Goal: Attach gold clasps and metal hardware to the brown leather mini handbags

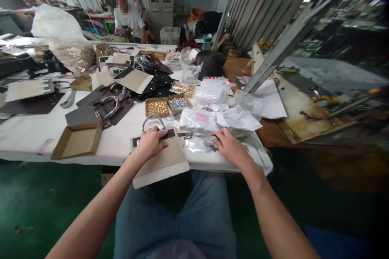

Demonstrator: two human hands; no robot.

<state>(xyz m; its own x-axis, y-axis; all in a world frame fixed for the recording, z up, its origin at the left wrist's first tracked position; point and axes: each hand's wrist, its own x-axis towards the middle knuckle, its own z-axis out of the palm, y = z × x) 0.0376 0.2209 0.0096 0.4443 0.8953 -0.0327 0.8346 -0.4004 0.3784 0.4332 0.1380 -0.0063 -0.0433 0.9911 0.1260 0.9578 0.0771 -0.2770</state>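
Note:
My left hand (151,142) rests on top of a tan board panel (164,161) that juts over the table's front edge; its fingers curl over the panel's dark top strip, by a metal ring handle (152,120). My right hand (231,147) lies palm down with fingers bent on a heap of clear plastic bags and small metal parts (199,143). A dark tool or strap (185,134) lies between the two hands.
An empty cardboard box lid (77,141) sits left. Two small boxes of gold (157,107) and silver (178,103) hardware stand behind the hands. Dark bag pieces (100,109), plastic bags (212,91) and papers crowd the white table (27,133). Two people (129,16) stand at the far end.

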